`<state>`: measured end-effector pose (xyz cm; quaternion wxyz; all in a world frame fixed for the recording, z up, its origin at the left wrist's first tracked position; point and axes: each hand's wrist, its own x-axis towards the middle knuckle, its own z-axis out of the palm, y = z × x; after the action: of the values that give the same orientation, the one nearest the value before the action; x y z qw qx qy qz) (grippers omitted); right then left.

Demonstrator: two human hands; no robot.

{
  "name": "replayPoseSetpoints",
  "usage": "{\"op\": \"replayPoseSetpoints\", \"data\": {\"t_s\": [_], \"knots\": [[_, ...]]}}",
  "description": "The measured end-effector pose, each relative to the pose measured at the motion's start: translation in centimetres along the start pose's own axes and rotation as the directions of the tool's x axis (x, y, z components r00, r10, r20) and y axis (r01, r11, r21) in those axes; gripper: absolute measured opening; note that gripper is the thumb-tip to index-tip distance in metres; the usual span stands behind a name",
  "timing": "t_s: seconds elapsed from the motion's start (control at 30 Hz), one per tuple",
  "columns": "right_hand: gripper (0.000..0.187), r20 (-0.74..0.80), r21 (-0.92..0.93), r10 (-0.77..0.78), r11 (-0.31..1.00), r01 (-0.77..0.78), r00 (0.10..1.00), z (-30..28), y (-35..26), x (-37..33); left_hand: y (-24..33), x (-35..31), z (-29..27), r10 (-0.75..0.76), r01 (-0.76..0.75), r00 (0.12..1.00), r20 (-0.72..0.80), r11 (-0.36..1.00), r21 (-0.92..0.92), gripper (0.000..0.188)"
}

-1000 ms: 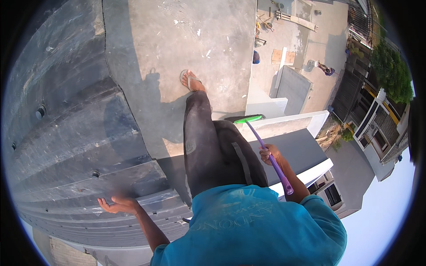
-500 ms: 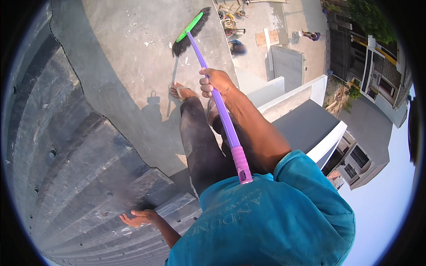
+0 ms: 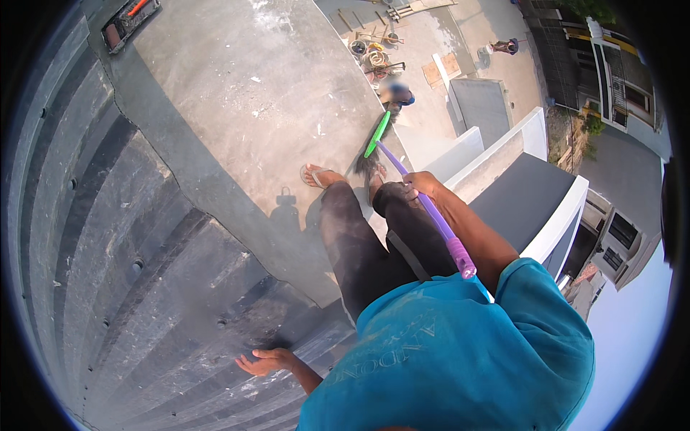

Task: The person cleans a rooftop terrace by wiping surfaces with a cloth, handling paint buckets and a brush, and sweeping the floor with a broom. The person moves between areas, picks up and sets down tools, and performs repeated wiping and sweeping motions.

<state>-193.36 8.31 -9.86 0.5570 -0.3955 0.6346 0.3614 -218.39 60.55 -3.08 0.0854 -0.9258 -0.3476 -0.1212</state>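
My right hand (image 3: pixel 422 185) is wrapped around the purple handle of a broom (image 3: pixel 440 223). Its green head (image 3: pixel 377 134) and black bristles are beside my right foot, at the right edge of the concrete slab (image 3: pixel 244 93). The pink grip end of the handle points back toward my waist. On the left, my left hand (image 3: pixel 264 362) is open with fingers spread and holds nothing. It is over or against the grey ribbed sheeting (image 3: pixel 180 287); whether it touches I cannot tell.
A dark tray-like thing with an orange part (image 3: pixel 129 23) lies at the far left of the slab. Beyond the right edge, lower ground holds buckets and tools (image 3: pixel 375 57), a blurred person (image 3: pixel 397 93) and another person (image 3: pixel 505 47). White-topped walls (image 3: pixel 496 154) stand to the right.
The broom has swung right and closer to me, its head going from the slab's far part to its right edge. My view has shifted, bringing the dark tray-like thing in. My left hand stays open.
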Motion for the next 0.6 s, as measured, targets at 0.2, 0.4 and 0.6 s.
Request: {"op": "replayPoseSetpoints", "data": {"t_s": [0.2, 0.4, 0.6], "knots": [[0.024, 0.201, -0.083, -0.346, 0.926, 0.368, 0.917, 14.2, -10.4, 5.6, 1.0, 1.4, -0.1, 0.098, -0.095, 0.991, -0.096, 0.995, 0.038, 0.056], [0.035, 0.298, -0.531, -0.614, 0.529, 0.662, 0.731, 13.7, -11.4, 4.0, 1.1, 2.1, -0.7, 0.065, -0.057, 0.992, -0.11, 0.996, 0.073, 0.053], [0.047, 0.592, -0.76, -0.163, 0.212, 0.614, 0.789, 3.6, -10.4, -6.2, 13.1, 9.6, -4.6, -0.207, 0.214, 0.976, 0.061, 0.965, -0.154, 0.064]]}}
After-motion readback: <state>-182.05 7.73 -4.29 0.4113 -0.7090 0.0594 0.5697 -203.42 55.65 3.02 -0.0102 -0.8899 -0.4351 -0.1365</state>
